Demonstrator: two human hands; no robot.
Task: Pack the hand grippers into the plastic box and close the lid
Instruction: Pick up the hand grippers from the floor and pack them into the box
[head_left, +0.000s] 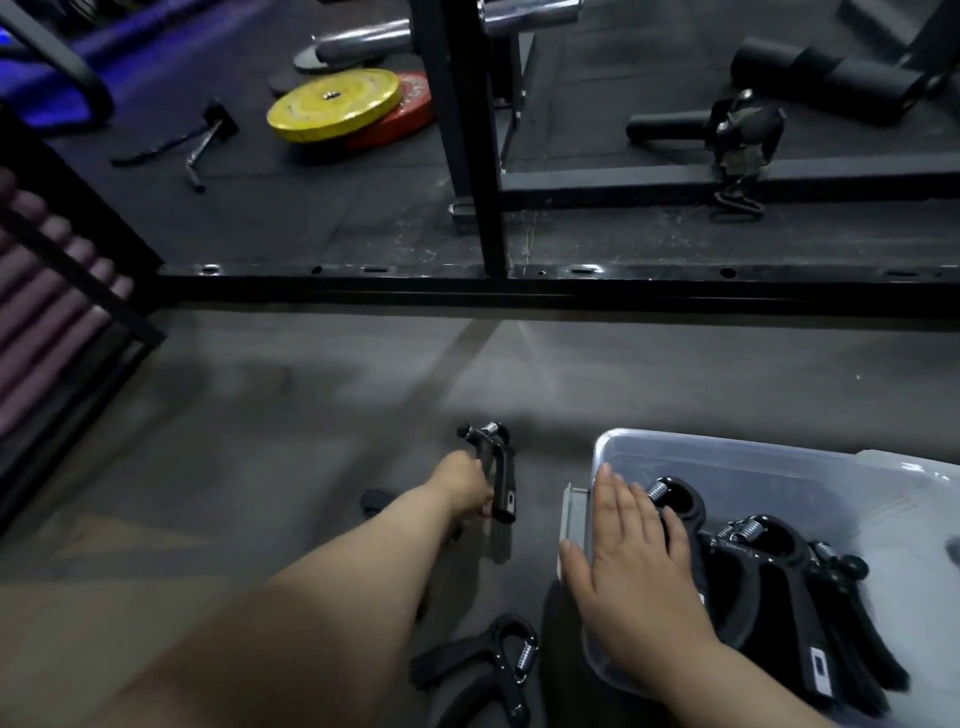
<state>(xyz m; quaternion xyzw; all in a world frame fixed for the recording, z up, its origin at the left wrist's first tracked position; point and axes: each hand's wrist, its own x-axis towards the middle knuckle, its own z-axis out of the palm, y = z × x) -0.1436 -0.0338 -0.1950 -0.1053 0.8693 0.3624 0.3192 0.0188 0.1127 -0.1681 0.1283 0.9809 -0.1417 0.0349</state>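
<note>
While the left hand curls round one hand gripper left of the plastic box, the right hand lies flat, holding nothing, across its rim and the packed grippers. Gripped by one handle, the gripper could swing loose.

The left hand holds the lone hand gripper with its fingers hidden behind its own back. That tool is smeared by blur, and the forearm covers most of a small black piece, too little of which shows to name it. The right hand lies flat across the left rim of the plastic box and hides part of the leftmost packed hand gripper. The box runs off the right and bottom edges, and the bottom edge also cuts a third hand gripper on the floor.
</note>
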